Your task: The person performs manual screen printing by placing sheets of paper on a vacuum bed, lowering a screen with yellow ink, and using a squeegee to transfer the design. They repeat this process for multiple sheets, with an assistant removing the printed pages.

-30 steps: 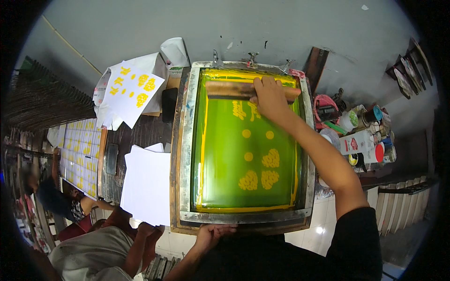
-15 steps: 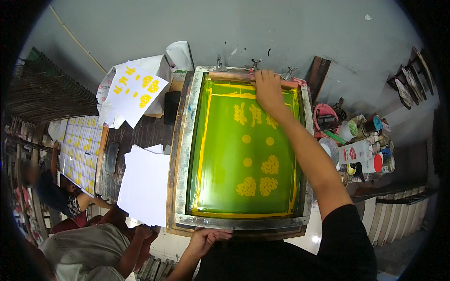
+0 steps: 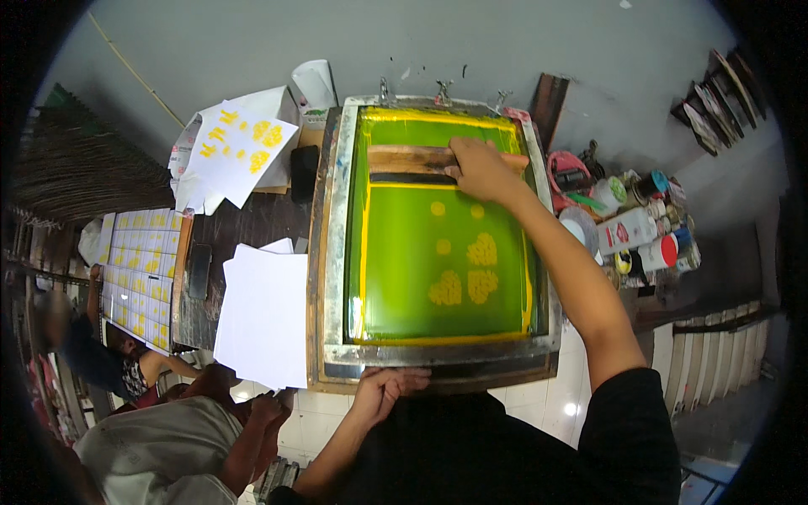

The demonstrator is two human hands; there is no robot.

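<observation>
A metal-edged printing screen (image 3: 333, 252) with green mesh and yellow ink along its borders lies on a board in front of me. My right hand (image 3: 484, 171) is closed around the wooden handle of a squeegee (image 3: 410, 160), which spans the far part of the mesh. Yellow dots and clustered shapes show in the mesh on the near side of the blade; the far-end markings are covered. By the near edge of the screen, my left hand (image 3: 389, 392) rests against the board (image 3: 480, 374), its fingers stretched to the right.
White paper sheets (image 3: 263, 316) are stacked left of the screen, near two dark phones (image 3: 304, 173). A sheet with yellow prints (image 3: 244, 151) lies behind them. Ink containers (image 3: 631, 229) crowd the right side. Two other people are at the left, by a rack of printed sheets (image 3: 139, 269).
My right hand has drawn the squeegee from the far end of the screen toward me. The view has shifted, and my left hand stays by the near edge.
</observation>
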